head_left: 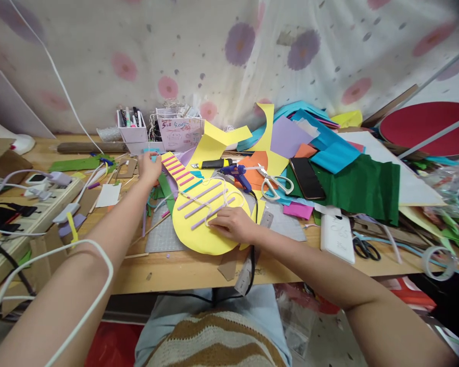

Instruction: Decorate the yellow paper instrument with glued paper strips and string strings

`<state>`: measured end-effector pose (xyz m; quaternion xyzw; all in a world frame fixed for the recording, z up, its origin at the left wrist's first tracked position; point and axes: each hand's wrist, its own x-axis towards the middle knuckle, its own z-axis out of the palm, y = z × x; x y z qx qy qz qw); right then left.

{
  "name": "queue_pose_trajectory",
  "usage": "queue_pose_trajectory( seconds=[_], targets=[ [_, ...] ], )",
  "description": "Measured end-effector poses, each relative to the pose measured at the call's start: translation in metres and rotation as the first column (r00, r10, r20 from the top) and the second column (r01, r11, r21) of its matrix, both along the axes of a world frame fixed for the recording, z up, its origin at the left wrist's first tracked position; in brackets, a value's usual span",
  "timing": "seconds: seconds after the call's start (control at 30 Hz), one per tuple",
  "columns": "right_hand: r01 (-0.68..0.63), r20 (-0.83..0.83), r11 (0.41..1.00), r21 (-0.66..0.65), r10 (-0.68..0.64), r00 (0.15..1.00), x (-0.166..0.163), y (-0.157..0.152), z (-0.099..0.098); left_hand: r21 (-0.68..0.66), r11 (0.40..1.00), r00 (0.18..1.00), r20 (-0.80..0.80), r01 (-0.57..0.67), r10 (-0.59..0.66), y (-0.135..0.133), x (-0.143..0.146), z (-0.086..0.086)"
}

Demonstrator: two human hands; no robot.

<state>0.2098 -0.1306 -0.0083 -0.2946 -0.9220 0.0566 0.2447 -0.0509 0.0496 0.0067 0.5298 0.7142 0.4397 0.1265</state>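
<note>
A yellow paper cutout shaped like a round-bodied stringed instrument (214, 242) lies flat on the table, purple strips across its body and pink and blue strips along its neck (178, 171). White string (199, 202) runs loosely over the body. My right hand (231, 224) rests on the body's right part, fingers closed on the string near their tips. At the head end of the neck is my left hand (150, 165), its fingers pinched beside a small light blue piece (151, 151); what they grip is hard to see. A blue glue gun (240, 176) lies just behind the body.
White-handled scissors (275, 184), a yellow cutter (214, 163) and a phone (306, 178) lie behind and to the right. Coloured paper sheets (359, 188) are heaped at right. A power strip (30, 219) with cables is at left. A white cable (109, 270) loops over my left forearm.
</note>
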Motion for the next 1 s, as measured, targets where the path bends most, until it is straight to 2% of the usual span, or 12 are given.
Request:
queue_pose_trajectory(
  seconds=[0.1,0.17,0.2,0.27,0.3,0.37,0.43,0.57,0.73,0.8,0.87,1.0],
  targets=[
    [0.090,-0.022,0.994,-0.068,-0.091,0.996,-0.001,0.001,0.005,0.121,0.989,0.995,-0.059,0.083,-0.076,-0.029,0.008,0.009],
    [0.177,-0.037,0.979,-0.098,-0.181,0.983,-0.002,0.004,0.015,0.092,0.955,0.959,0.017,0.281,-0.283,-0.050,0.021,0.018],
    [0.224,-0.050,0.969,-0.107,-0.230,0.972,-0.002,0.006,0.021,0.061,0.905,0.902,0.076,0.422,-0.425,-0.060,0.030,0.023],
    [0.320,-0.090,0.940,-0.116,-0.331,0.939,-0.003,0.014,0.035,0.015,0.703,0.690,0.179,0.711,-0.701,-0.080,0.049,0.032],
    [0.369,-0.117,0.922,-0.115,-0.381,0.917,-0.003,0.018,0.042,0.012,0.605,0.583,0.253,0.796,-0.772,-0.089,0.059,0.036],
    [0.450,-0.168,0.886,-0.113,-0.463,0.870,-0.003,0.027,0.054,-0.009,0.451,0.416,0.403,0.892,-0.815,-0.104,0.076,0.042],
    [0.490,-0.204,0.865,-0.110,-0.502,0.840,-0.002,0.034,0.063,-0.043,0.409,0.376,0.495,0.911,-0.784,-0.114,0.086,0.046],
    [0.489,-0.214,0.865,-0.111,-0.501,0.838,-0.001,0.041,0.075,-0.067,0.525,0.495,0.450,0.849,-0.743,-0.115,0.089,0.055],
    [0.487,-0.204,0.871,-0.062,-0.489,0.848,0.011,0.054,0.097,-0.028,0.649,0.607,0.385,0.761,-0.695,-0.097,0.074,0.073],
    [0.577,-0.250,0.817,0.010,-0.556,0.793,0.026,0.067,0.109,-0.017,0.747,0.714,0.309,0.664,-0.628,-0.088,0.063,0.076],
    [0.686,-0.305,0.721,0.094,-0.635,0.710,0.047,0.082,0.122,-0.015,0.831,0.816,0.199,0.557,-0.543,-0.079,0.051,0.075],
    [0.820,-0.313,0.524,0.232,-0.758,0.573,0.086,0.101,0.148,-0.050,0.870,0.871,0.042,0.490,-0.489,-0.069,0.032,0.076]
  ],
)
